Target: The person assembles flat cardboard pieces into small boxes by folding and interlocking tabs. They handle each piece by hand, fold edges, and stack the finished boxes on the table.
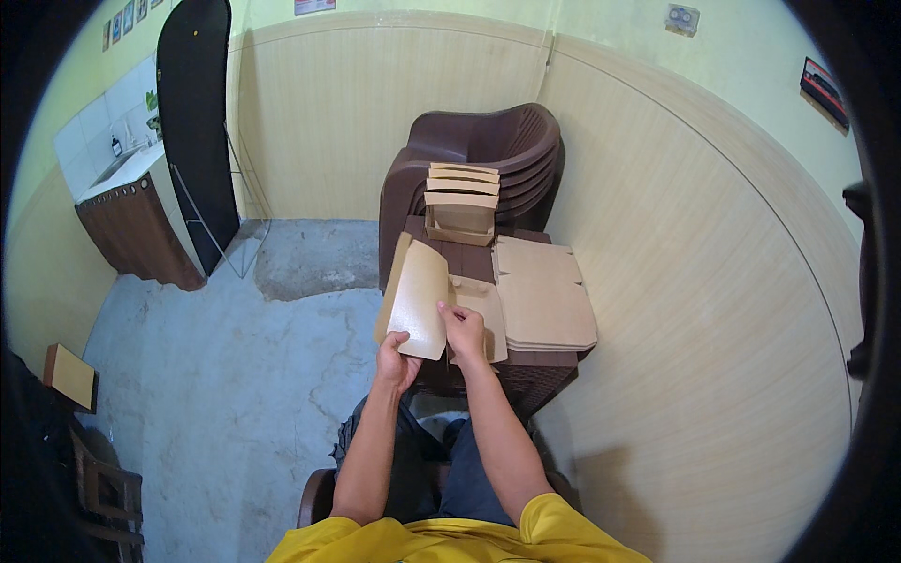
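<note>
A partly folded brown cardboard box (420, 291), its inner face shiny, is tilted up at the near left of the brown table. My left hand (399, 361) grips its lower edge, thumb on the shiny face. At the box's right side my right hand (465, 335) is closed, fingers curled and pinching the edge or a flap there; the exact hold is partly hidden. Behind the right hand, more folded cardboard (481, 298) with raised sides lies on the table. Further right rests a stack of flat cardboard blanks (544, 296) with notched edges.
Several formed cardboard boxes (460, 218) are nested at the table's far end. Stacked brown plastic chairs (488, 141) stand behind them. A panelled wall (694, 310) runs along the right. To the far left are a sink cabinet (141, 230) and a black ironing board (195, 122).
</note>
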Available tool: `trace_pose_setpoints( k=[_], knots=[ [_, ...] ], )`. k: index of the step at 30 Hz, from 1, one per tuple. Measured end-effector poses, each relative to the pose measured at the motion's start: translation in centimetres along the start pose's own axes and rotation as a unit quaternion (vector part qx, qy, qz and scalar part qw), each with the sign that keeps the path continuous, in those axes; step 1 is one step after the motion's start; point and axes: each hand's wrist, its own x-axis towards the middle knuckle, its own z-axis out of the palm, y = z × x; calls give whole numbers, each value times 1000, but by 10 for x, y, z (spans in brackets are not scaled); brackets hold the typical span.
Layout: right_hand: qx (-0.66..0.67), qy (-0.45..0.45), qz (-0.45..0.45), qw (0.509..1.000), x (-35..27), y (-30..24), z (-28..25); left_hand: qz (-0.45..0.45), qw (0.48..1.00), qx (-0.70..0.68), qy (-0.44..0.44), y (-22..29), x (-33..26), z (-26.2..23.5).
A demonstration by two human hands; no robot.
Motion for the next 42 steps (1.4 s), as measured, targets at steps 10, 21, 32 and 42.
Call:
trace_pose_setpoints(
  k=[10,21,32,42],
  knots=[
    [148,-9,-15,989,8,-12,-4,-56,996,-66,-4,-24,-13,-2],
    [-115,62,-92,987,0,-34,-22,46,968,204,142,-12,-34,-3],
    [-159,-14,-138,977,-11,-43,-22,212,837,430,263,17,-24,-22],
    [-276,15,-307,911,-32,-6,-110,448,553,669,212,18,-48,10]
  ],
)
